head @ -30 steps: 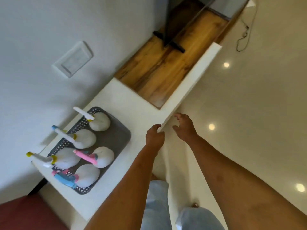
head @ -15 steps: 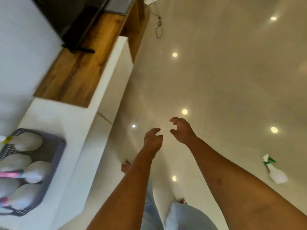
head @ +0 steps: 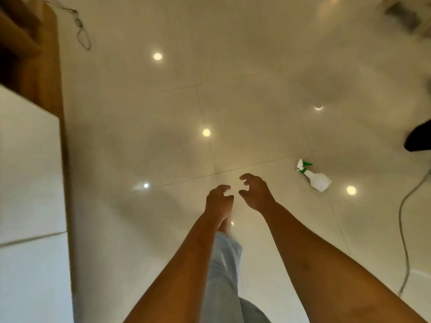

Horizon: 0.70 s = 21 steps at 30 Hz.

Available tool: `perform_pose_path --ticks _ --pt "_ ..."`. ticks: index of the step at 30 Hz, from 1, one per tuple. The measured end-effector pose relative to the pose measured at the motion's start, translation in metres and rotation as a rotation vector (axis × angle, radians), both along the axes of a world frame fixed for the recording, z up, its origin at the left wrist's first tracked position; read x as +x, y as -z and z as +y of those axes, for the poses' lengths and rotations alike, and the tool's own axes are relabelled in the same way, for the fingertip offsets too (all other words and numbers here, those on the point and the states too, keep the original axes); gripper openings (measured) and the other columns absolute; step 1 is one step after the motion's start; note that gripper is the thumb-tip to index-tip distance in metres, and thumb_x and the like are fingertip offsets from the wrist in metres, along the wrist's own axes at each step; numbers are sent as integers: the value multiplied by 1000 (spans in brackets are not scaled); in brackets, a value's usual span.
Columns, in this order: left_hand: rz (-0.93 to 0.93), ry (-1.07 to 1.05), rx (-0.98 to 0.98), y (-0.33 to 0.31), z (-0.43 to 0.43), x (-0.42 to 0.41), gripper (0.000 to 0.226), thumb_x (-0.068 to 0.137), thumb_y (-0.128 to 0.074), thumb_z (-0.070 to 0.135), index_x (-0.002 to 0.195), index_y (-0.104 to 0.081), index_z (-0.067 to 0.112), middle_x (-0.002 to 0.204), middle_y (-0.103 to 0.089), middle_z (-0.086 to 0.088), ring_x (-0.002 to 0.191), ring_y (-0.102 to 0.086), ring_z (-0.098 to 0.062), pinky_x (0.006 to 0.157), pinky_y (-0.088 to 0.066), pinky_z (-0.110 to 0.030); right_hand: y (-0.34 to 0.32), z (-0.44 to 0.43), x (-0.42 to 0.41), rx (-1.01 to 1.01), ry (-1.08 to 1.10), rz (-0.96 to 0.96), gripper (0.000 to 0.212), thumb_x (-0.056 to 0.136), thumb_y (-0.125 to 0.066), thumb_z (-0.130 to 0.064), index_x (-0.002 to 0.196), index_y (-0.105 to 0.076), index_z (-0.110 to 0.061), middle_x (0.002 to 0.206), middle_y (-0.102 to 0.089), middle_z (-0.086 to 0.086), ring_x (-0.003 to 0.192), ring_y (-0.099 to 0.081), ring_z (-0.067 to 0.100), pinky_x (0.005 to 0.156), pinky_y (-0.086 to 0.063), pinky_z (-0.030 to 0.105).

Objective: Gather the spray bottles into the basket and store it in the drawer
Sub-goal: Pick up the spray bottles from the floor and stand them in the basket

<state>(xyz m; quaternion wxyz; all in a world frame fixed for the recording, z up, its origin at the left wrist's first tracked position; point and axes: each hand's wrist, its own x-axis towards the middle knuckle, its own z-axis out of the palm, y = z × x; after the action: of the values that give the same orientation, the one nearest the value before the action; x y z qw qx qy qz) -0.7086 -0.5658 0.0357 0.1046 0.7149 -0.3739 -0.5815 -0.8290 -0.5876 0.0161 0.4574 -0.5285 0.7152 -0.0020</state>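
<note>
Noted left hand (head: pixel 219 199) and right hand (head: pixel 256 193) raised side by side over glossy cream tiled floor (head: pixel 163 108), each grip loosely curled and empty. Observed white plastic spray bottle with green trigger (head: pixel 315 177) lying toppled rightward, well apart (presumably next for collection).

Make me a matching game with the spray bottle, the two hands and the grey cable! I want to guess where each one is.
Things:
1. spray bottle
2. left hand
3. right hand
4. grey cable

Places or states:
A. runs along the floor near the right edge
B. empty, fingers curled, nearer the white cabinet
C. lying on its side on the floor
D. empty, fingers curled, nearer the bottle

Pairs: 1-C, 2-B, 3-D, 4-A
</note>
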Motion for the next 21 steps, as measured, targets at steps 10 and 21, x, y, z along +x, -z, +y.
perform_pose_path --ticks 10,21 --pt "-60 338 -4 102 -133 -122 41 89 -43 7 128 -52 19 135 -53 -3 121 -52 -19 91 -44 -24 94 -89 -136 61 265 30 42 88 -53 -10 128 -48 -21 126 -54 6 118 -48 25 99 -44 34" --pt "-58 545 38 246 -172 -289 39 90 -46 8 127 -51 17 131 -56 -3 120 -51 -19 99 -37 -22 258 -113 -294 142 369 162 45 89 -51 -10 132 -44 -22 130 -54 5 123 -45 25 98 -43 38"
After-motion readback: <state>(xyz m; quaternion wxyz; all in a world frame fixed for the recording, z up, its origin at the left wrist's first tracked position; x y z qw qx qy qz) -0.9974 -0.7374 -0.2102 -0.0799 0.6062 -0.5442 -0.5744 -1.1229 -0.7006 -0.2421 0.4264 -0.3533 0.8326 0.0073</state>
